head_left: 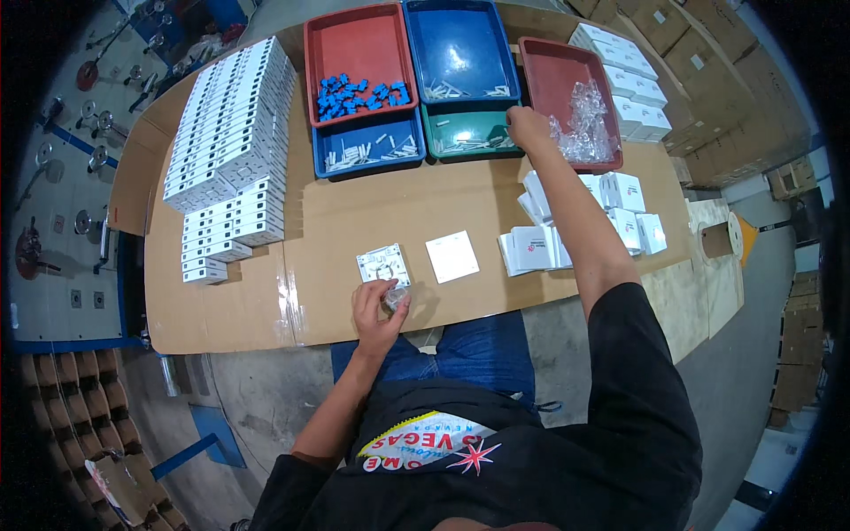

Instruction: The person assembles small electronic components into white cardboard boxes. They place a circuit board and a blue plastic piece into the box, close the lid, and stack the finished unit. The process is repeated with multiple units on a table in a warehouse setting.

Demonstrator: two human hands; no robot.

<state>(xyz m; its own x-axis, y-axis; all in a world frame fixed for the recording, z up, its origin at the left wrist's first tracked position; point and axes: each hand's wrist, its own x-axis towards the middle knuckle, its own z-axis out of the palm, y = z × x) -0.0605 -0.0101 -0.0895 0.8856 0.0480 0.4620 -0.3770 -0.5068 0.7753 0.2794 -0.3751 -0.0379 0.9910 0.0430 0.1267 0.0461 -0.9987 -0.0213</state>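
My left hand point(379, 311) is closed around a small crumpled clear plastic bag point(396, 298), just above the table's near edge. What the bag contains is too small to make out. Right beside these fingers lies a square white base plate point(382, 263) with its ribbed, cut-out side up. To its right rests a smooth, square white cover plate point(452, 257). My right arm is stretched far forward, and my right hand point(529, 129) is at the right end of a green tray point(469, 120) of small, thin pale pieces. Its fingers are curled, their tips partly hidden.
Left stand tall stacks of white boxes point(226, 133). A red tray point(359, 44) holds blue pieces; two blue trays point(460, 49) hold pale pieces. Another red tray point(540, 71) holds clear bags. White packets point(531, 250) lie under my right forearm; white boxes point(642, 119) stand far right.
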